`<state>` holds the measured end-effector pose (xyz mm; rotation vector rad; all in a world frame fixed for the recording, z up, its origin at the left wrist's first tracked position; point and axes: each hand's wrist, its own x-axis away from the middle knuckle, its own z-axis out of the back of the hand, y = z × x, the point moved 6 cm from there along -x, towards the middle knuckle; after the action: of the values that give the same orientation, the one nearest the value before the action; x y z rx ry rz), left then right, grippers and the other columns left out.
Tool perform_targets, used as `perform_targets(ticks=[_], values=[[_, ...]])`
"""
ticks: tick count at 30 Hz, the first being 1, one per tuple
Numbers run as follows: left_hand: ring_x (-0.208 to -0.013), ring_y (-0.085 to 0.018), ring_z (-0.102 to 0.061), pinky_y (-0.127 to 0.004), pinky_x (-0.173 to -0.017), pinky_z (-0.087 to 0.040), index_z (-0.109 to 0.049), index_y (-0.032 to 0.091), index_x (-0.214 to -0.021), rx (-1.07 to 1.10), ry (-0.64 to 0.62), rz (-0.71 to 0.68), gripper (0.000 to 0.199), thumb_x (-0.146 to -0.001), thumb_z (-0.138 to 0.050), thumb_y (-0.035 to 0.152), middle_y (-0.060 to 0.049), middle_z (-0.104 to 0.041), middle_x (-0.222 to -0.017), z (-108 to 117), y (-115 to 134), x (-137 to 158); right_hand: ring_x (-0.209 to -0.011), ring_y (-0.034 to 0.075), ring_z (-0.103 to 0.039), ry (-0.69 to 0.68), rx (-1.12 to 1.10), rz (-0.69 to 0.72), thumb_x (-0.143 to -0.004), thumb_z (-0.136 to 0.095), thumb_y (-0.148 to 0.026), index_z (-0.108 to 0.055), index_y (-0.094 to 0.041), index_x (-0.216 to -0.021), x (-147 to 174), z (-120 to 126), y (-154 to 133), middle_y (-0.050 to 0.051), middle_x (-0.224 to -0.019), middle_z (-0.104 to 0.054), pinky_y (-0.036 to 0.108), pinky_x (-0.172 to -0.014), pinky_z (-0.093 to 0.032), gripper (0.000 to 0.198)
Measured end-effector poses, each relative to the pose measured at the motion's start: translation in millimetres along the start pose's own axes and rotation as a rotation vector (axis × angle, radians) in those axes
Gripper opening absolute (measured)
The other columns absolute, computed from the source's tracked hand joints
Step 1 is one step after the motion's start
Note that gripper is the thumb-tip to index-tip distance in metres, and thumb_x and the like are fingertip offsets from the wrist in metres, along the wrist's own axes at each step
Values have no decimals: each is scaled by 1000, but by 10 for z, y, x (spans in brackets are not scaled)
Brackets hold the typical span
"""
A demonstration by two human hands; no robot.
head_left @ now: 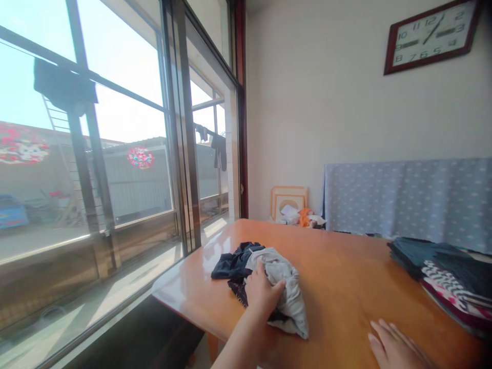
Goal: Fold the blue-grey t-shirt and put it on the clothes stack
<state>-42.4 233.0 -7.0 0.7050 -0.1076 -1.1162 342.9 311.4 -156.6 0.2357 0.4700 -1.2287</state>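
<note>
My left hand (264,291) is on a crumpled pile of clothes, its thumb and fingers closed on a light grey garment (290,277). Behind and to the left of that garment lies dark navy cloth (234,261). A black piece with pale lettering (239,294) sticks out below the hand; how these pieces lie under the grey one is hidden. My right hand (397,348) is low over the table's right side, fingers stretched out and holding nothing. The bottom edge of the view cuts it off.
The clothes lie on a glossy wooden table (338,266). Folded clothes (453,271) are stacked at its right edge. Behind stand a dotted grey cover (403,195) and a wooden frame (288,192) beside bags (303,216). Large windows (130,154) line the left side.
</note>
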Motion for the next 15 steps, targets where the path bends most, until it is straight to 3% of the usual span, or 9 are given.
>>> perform_targets(ticks=[3, 5, 10, 15], values=[[-116, -29, -56, -37, -100, -40, -58, 20, -129, 1, -85, -149, 46, -84, -58, 30, -12, -65, -125, -168, 231, 41, -126, 37, -62, -6, 8, -17, -93, -43, -38, -72, -9, -123, 26, 71, -53, 20, -132, -68, 51, -107, -47, 51], [-113, -28, -55, -37, -98, -40, -62, 22, -121, -14, -82, -277, 41, -80, -55, 19, -10, -64, -124, -213, 437, 137, -127, 37, -61, -10, 15, -28, -94, -41, -38, -71, -8, -125, 32, 134, -97, 20, -133, -67, 51, -108, -46, 52], [-113, -28, -53, -39, -99, -40, -65, 28, -118, 47, -144, -628, 41, -78, -60, 22, -6, -65, -125, -285, 940, 505, -131, 36, -58, -34, 32, -54, -95, -38, -37, -70, -8, -126, 19, 274, -209, 19, -137, -65, 51, -110, -44, 53], [-113, -28, -59, -43, -103, -40, -69, 29, -119, 204, -235, -823, 40, -79, -68, 32, -5, -69, -125, -463, 1279, 824, -133, 37, -56, -41, 11, -69, -96, -37, -36, -69, -10, -126, 37, 420, -312, 20, -137, -64, 54, -108, -45, 51]])
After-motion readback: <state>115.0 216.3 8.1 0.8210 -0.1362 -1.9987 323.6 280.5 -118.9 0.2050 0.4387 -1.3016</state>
